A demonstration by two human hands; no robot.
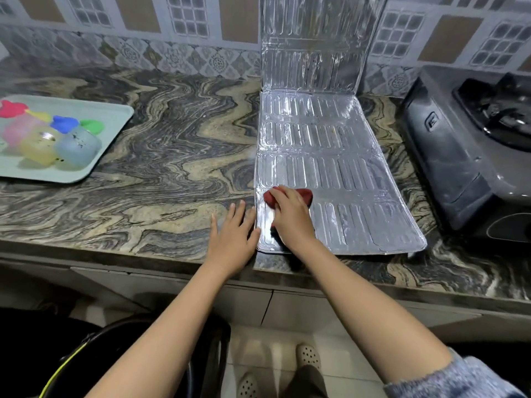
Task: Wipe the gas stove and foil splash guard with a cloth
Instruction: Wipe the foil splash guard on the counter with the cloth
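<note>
Items are listed outward from the near edge of the foil splash guard (330, 173), which is taken as the landmark.

1. Left hand (234, 234). Laid flat and empty on the marbled counter (161, 156), fingers spread, just beside the guard's near left corner; the thumb is seen touching that edge. It is judged to be steadying the sheet.

2. Right hand (290, 216). Set palm-down on the guard's nearest panel, toward its left side, and closed over the dark red cloth (304, 195), which is bunched beneath the fingers and shows past the fingertips on the far side.

3. Foil splash guard. Three ribbed panels are laid flat on the counter, with the long axis running away from the person; a further section is stood upright against the tiled wall (178, 38). Nearly all the foil is thus found beyond and to the right of the cloth, so coming strokes are judged to run outward along that axis. The right hand is the nearer to that surface.

4. Gas stove (471, 139). Placed to the right of the guard, apart from it, no hand on it; its wiping is judged outstanding.

5. Pale green tray (109, 156). Kept well to the left of the guard, with coloured plastic containers (57, 142) resting on it.
</note>
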